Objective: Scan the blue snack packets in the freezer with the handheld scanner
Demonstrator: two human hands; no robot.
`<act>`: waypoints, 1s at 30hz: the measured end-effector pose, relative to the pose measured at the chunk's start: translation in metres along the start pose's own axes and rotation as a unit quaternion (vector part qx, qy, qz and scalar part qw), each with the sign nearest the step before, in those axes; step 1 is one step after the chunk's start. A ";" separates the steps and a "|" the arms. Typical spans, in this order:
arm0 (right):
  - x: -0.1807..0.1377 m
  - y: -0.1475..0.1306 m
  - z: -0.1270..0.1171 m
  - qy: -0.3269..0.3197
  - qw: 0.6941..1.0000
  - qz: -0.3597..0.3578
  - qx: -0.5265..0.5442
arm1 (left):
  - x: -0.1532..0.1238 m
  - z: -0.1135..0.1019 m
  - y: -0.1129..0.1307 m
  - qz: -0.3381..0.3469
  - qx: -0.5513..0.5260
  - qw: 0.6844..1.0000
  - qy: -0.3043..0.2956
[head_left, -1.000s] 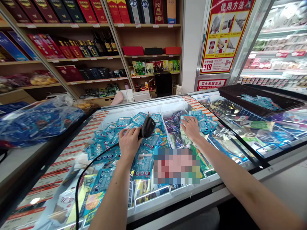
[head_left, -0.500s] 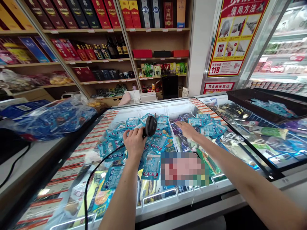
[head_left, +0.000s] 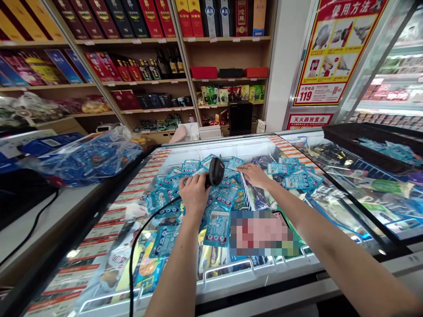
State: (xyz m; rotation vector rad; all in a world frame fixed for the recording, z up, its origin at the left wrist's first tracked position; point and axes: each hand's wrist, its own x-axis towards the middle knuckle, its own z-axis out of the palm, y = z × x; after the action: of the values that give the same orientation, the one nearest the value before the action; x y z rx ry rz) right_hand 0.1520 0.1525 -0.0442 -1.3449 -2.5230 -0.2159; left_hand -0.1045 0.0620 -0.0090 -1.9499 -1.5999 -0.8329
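Observation:
My left hand [head_left: 194, 192] is closed round the grip of a black barcode scanner [head_left: 215, 171], its cable [head_left: 139, 237] trailing down to the near left. The scanner head hangs over a heap of small blue packets [head_left: 185, 176] in the open chest freezer [head_left: 231, 281]. My right hand [head_left: 253, 173] reaches across the white wire divider [head_left: 247, 193], fingers stretched flat on the packets at the top of the heap, just right of the scanner. More blue packets [head_left: 297, 178] lie in the right compartment.
A clear bag of blue packets [head_left: 89, 158] rests on the counter at the left, beside a black tray. A dark basket [head_left: 366, 145] with packets sits on the freezer's glass lid at right. Shelves of boxed goods fill the back wall.
My right hand has moved left from the right compartment's packets, over the divider, to the packets beside the scanner. The left hand and scanner have held their place.

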 end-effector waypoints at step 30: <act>-0.091 0.039 -0.015 0.143 0.951 0.194 0.193 | 0.004 0.003 0.028 0.232 -0.041 0.962 -0.136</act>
State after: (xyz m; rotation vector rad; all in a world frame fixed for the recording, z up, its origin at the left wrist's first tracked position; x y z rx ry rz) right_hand 0.2354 0.0990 -0.0573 -1.4811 -1.8924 0.1493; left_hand -0.0757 0.0614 -0.0078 -2.4473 -1.1723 -0.4616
